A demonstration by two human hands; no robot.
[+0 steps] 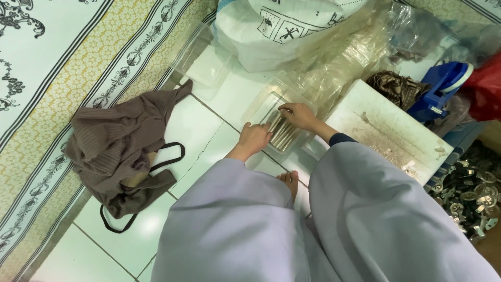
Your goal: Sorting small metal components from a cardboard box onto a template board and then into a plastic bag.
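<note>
- two hands in one clear plastic tray (261,104) on the white tiled floor (125,245).
- left hand (254,138): fingers curled at the near end of the bundle of metal sticks (284,133).
- right hand (296,114): fingertips pressed on its far end.
- we judge it best to square both ends evenly, sticks kept parallel.

- Left hand (254,138) and right hand (297,114): both rest on metal strips (284,133) inside clear plastic tray (261,104).
- Brown cloth (122,146): on floor, left.
</note>
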